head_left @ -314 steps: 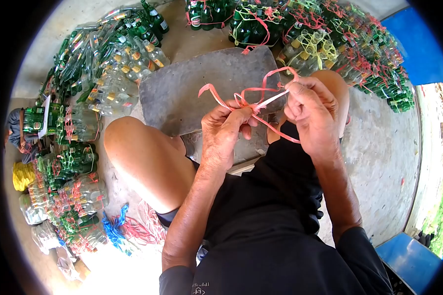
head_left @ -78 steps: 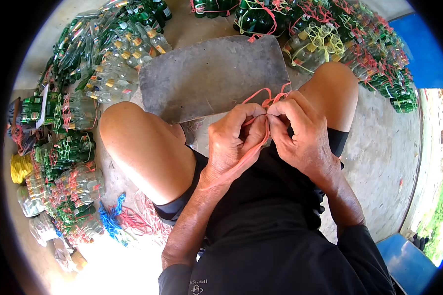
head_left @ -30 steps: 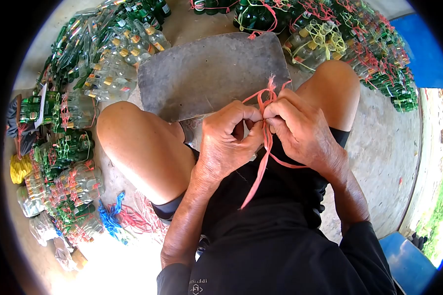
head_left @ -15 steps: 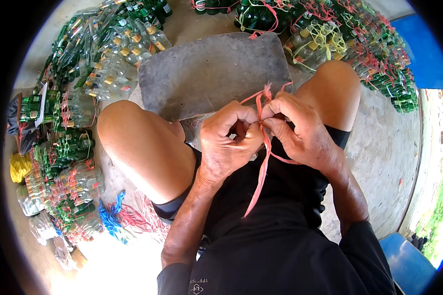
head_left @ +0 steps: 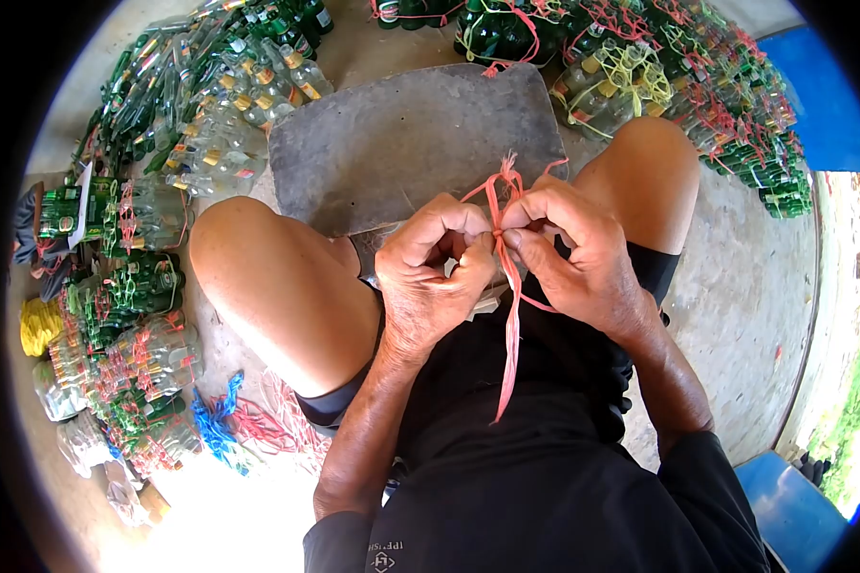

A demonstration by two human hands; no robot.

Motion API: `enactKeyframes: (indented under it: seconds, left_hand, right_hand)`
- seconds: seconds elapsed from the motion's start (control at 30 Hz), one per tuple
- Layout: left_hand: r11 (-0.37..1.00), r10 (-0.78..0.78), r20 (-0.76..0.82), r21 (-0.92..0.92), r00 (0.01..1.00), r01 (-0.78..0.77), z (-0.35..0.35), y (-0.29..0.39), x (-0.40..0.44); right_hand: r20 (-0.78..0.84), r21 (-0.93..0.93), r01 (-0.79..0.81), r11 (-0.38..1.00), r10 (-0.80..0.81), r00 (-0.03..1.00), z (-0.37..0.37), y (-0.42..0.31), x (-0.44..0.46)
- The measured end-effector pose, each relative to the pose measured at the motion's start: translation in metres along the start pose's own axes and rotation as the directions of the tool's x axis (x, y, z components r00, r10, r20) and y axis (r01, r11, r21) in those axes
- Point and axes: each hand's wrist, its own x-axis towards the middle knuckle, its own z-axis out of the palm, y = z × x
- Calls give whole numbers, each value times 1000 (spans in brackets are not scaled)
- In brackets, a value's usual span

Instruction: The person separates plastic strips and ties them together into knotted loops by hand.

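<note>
A pink plastic string (head_left: pixel 510 349) is knotted between my two hands, above my lap. My left hand (head_left: pixel 435 263) pinches it at the left of the knot, thumb and index finger together. On the other side, my right hand (head_left: pixel 578 253) grips the string close against the knot with thumb and index finger. One long tail hangs down toward my black shirt, and a frayed end and a loop stick up above the fingers. Beyond the hands, a grey flat board (head_left: pixel 411 143) lies between my knees.
Glass bottles (head_left: pixel 229 115) are piled at the far left, with bundles of tied bottles (head_left: pixel 148 353) below them. More bundles (head_left: pixel 698 95) bound with pink and yellow string stand at the right. Blue string (head_left: pixel 218 415) and loose pink strands (head_left: pixel 277 420) lie on the floor at left.
My left hand has shifted slightly left, away from the right hand, leaving the knot more exposed. The hanging tail has swung a little to the right.
</note>
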Motion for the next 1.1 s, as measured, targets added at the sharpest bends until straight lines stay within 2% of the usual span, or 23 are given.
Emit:
enactKeyframes:
  seconds: [0.2, 0.3, 0.5, 0.6, 0.7, 0.83, 0.87, 0.97, 1.1]
  left_hand:
    - [996, -76, -22, -40, 997, 75, 2, 4, 2]
    - [990, -124, -7, -74, 992, 123, 0, 3, 2]
    - [977, -142, 5, -163, 990, 141, 0, 5, 3]
    - [966, -161, 25, -200, 987, 162, -3, 2, 3]
    - [937, -204, 22, -287, 979, 202, -2, 6, 2]
    - [891, -229, 21, -397, 973, 218, -1, 8, 2]
    - [876, -233, 20, -430, 972, 219, -1, 7, 2]
    - [830, -267, 32, -501, 963, 247, 1, 2, 0]
    - [856, -283, 42, -440, 958, 272, -2, 3, 0]
  right_hand:
    - [27, -90, 32, 995, -30, 999, 0, -2, 3]
    - [15, -75, 33, 997, -32, 999, 1, 0, 3]
    - [-14, 178, -147, 973, 152, 988, 12, 11, -2]
    - [-16, 265, -150, 952, 160, 987, 13, 7, -2]
    - [-72, 241, -88, 967, 108, 992, 14, 9, -4]
    - [-125, 218, -96, 971, 125, 984, 24, 7, -8]
    - [-188, 201, -68, 977, 106, 976, 26, 5, -8]
    - [-225, 139, -42, 989, 73, 972, 27, 3, -8]
    - [-236, 96, -8, 995, 30, 971, 28, 8, -9]
